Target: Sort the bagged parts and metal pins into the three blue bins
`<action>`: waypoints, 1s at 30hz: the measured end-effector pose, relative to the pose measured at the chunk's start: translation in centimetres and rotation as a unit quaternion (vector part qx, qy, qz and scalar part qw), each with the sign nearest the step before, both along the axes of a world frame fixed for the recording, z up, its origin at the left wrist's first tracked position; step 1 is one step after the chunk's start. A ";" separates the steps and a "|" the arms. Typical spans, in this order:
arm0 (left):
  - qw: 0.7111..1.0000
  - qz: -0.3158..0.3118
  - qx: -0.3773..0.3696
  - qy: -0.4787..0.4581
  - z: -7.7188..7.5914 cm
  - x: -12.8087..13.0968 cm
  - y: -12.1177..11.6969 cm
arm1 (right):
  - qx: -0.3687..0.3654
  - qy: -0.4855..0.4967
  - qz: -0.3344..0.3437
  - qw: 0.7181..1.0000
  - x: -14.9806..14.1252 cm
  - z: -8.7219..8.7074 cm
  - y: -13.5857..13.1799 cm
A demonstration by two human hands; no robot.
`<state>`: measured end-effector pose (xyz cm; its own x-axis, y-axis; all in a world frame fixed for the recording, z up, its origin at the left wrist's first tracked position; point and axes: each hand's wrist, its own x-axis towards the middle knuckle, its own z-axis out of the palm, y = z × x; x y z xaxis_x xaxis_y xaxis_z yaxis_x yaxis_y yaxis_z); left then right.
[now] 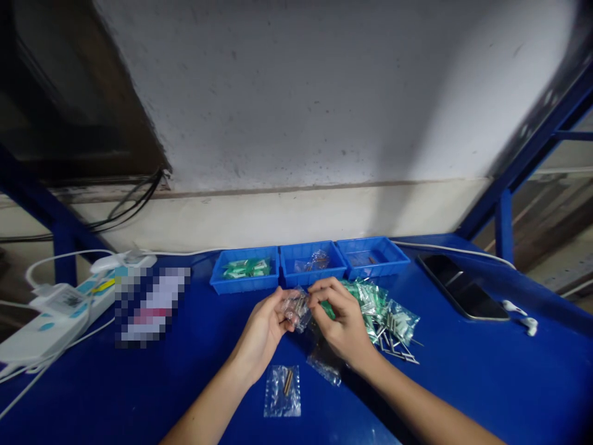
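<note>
My left hand (265, 329) and my right hand (340, 319) meet over the blue table (463, 383), both pinched on a small clear plastic bag (297, 308) with metal pieces inside. A pile of filled bags with green parts and loose metal pins (389, 318) lies just right of my right hand. Another clear bag holding a brass-coloured piece (282, 390) lies on the table below my hands. A crumpled clear bag (325, 364) rests under my right wrist.
Three blue bins stand in a row at the back: left bin (244, 270) with green parts, middle bin (312, 262) with a clear bag, right bin (373, 257). A phone (462, 286) and earbuds (521, 314) lie at right. A white power strip (55, 309) with cables lies at left.
</note>
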<state>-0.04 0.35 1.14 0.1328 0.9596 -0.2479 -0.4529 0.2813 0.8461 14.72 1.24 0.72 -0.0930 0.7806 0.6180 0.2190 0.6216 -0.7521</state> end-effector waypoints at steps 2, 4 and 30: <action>0.999 -0.009 0.044 0.017 0.0 -0.2 0.0 | -0.004 -0.002 -0.002 1.000 0.0 -0.1 0.1; 0.997 -0.006 0.073 0.040 -0.1 -0.3 -0.1 | -0.013 -0.005 -0.005 1.000 0.0 -0.2 0.2; 0.789 0.070 0.354 0.497 -0.5 -0.9 -0.1 | -0.078 -0.071 -0.053 0.993 -0.3 0.3 -0.2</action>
<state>-0.96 0.21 0.61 0.0907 0.8925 0.4418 0.5480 -0.4151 0.7262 14.45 1.02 1.02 -0.0817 0.8760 0.4754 0.3873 0.4674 -0.7947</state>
